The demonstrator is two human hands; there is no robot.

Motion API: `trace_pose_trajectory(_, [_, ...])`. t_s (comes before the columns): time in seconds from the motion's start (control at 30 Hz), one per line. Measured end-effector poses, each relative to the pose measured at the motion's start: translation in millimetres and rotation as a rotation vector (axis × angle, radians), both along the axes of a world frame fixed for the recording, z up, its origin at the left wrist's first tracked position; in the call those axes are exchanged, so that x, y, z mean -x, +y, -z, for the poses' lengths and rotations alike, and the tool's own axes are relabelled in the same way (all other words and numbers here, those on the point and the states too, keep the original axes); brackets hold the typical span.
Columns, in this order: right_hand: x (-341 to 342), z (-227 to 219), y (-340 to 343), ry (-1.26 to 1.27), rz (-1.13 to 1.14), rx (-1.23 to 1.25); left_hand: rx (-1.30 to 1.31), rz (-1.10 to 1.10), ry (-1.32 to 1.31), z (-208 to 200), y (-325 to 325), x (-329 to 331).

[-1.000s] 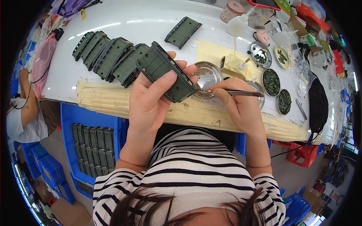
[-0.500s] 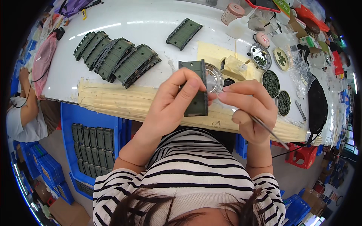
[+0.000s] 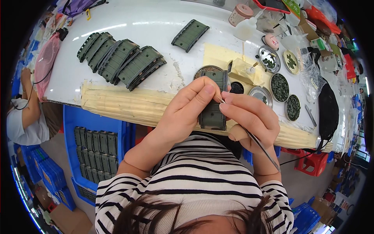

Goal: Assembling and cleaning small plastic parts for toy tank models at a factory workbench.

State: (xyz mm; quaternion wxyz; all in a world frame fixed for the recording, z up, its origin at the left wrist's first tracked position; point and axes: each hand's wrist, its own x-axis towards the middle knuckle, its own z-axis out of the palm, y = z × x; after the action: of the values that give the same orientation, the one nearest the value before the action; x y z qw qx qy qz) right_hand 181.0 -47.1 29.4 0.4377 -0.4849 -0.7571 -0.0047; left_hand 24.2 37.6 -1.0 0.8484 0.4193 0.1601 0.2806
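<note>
A dark green ribbed panel [image 3: 213, 117] with toothed long edges is pinched between thumb and fingers of my left hand [image 3: 186, 104], above the table's front edge. My right hand [image 3: 253, 119] grips thin metal tweezers [image 3: 261, 150], whose shank slants down toward my right forearm. The tweezer tips meet the panel's right toothed edge, right by my left fingertips. Whether the tips hold a small piece cannot be made out. Partly hidden behind the panel is a round metal dish [image 3: 199, 73]. More such panels lie in an overlapping row [image 3: 119, 60] at the left, and a single panel [image 3: 190, 36] lies farther back.
On the right stand tins of small dark green pieces [image 3: 279, 86], a shallow metal dish [image 3: 269, 52], a yellowish dish [image 3: 290, 62] and a tape-wrapped block [image 3: 246, 70]. Tape covers the table edge [image 3: 124, 102]. A blue crate [image 3: 69, 136] of panels sits below left; another person [image 3: 29, 117] is at far left.
The panel and my left hand have shifted right and slightly down. My right hand has moved a little left and down, bringing the tweezer tips against the panel's edge.
</note>
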Motion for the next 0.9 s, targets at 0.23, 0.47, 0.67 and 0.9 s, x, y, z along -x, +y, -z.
trace_pose_trajectory(0.23, [-1, 0, 2, -0.030, 0.002, -0.036, -0.007, -0.015, -0.022, 2, -1, -4])
trace_pose_trajectory(0.47, [0, -2, 3, -0.043, -0.001, -0.034, -0.103, -0.006, -0.004, 2, 1, -2])
trace_pose_trajectory(0.67, [-4, -1, 2, -0.014, 0.000, -0.045, -0.177, 0.060, 0.003, 5, 7, 2])
trace_pose_trajectory(0.9, [-22, 11, -13, 0.408, 0.269, 0.096, 0.109, -0.156, -0.108, -17, 1, 1])
